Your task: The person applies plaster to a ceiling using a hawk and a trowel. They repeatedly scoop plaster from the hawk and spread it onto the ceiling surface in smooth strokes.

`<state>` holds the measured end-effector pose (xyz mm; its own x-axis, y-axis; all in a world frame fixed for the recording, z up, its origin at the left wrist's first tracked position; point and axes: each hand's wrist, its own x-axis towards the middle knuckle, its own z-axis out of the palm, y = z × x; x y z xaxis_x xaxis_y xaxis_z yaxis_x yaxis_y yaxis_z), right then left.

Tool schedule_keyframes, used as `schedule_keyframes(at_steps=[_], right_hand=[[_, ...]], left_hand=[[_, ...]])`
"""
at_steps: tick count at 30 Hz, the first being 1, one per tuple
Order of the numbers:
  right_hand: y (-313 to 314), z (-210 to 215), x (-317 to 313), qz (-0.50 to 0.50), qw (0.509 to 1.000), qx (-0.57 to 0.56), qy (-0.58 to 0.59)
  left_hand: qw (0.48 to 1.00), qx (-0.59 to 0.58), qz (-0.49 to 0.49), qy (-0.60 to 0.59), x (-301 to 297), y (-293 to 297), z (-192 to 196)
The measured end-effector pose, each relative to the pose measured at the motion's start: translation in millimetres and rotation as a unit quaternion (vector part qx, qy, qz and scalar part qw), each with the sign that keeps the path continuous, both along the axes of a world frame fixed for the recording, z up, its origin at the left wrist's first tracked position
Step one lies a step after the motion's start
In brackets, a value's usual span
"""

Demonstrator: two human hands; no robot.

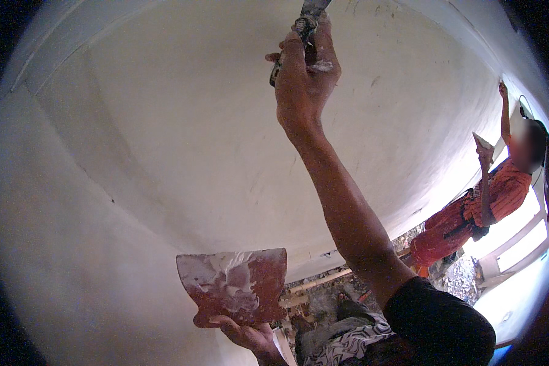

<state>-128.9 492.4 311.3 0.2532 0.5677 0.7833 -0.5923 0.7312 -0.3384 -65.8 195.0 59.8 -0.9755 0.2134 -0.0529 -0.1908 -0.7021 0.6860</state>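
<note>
My right hand [304,76] is raised high against a pale plastered wall [183,134], shut on the handle of a putty knife [305,21] whose blade reaches the top edge of the view. Low in the view, my left hand [250,334] holds a reddish-brown flat board [235,285] from underneath. The board is smeared with white plaster and tilts toward me. My right arm in a dark sleeve crosses the view from the lower right.
Another person in orange clothes [476,216] stands at the right, one arm up on the same wall, a small board in the other hand. Rubble and wooden planks [323,283] lie on the floor below. A bright window opening [518,244] is at the far right.
</note>
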Motion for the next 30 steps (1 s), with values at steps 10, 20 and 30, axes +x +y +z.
schedule_keyframes(at_steps=[10, 20, 30], right_hand=[[0, 7, -36, -0.214, 0.975, 0.053, -0.017], [-23, 9, -57, -0.095, 0.994, 0.03, -0.035], [-48, -29, -12, 0.171, 0.982, 0.036, -0.07]], left_hand=[[0.999, -0.009, 0.045, -0.006, 5, 3, -4], [0.997, -0.017, 0.072, -0.006, 10, 3, -6], [0.999, 0.039, 0.03, 0.007, 8, 3, 3]])
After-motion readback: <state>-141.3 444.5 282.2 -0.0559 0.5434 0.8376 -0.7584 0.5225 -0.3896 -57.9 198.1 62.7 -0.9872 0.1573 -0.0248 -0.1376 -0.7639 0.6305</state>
